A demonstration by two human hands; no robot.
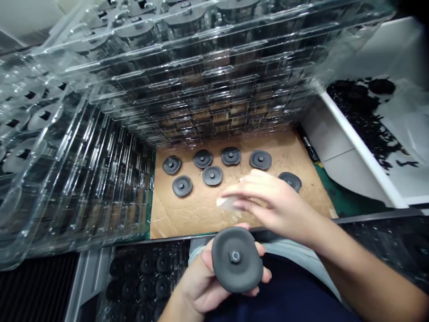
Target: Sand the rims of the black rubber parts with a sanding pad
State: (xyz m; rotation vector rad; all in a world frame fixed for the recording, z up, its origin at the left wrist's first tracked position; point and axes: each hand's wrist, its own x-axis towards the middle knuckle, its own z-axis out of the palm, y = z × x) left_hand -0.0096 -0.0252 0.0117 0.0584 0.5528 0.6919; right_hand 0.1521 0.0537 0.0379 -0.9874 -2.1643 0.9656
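Note:
In my left hand [206,286] is a black rounded-square disc [237,275] with a small raised stud at its centre. My fingers wrap round it from beneath and it faces up toward me. My right hand [276,197] is a little above and beyond it, pinching a small white piece [228,203], perhaps a wipe; its exact kind is unclear. Several similar black discs lie stud-up on a brown cardboard sheet [201,214], among them one disc [182,187] at the left and another disc [260,160] behind my right hand. One disc [291,180] is partly covered by that hand.
Tall stacks of clear plastic trays [208,76] rise behind the cardboard, with more trays [100,156] at the left. To the right, a white bin [365,147] contains loose small black parts. A tray of black round parts [145,284] sits below the table edge. A dark pen-like object [308,145] lies beside the cardboard.

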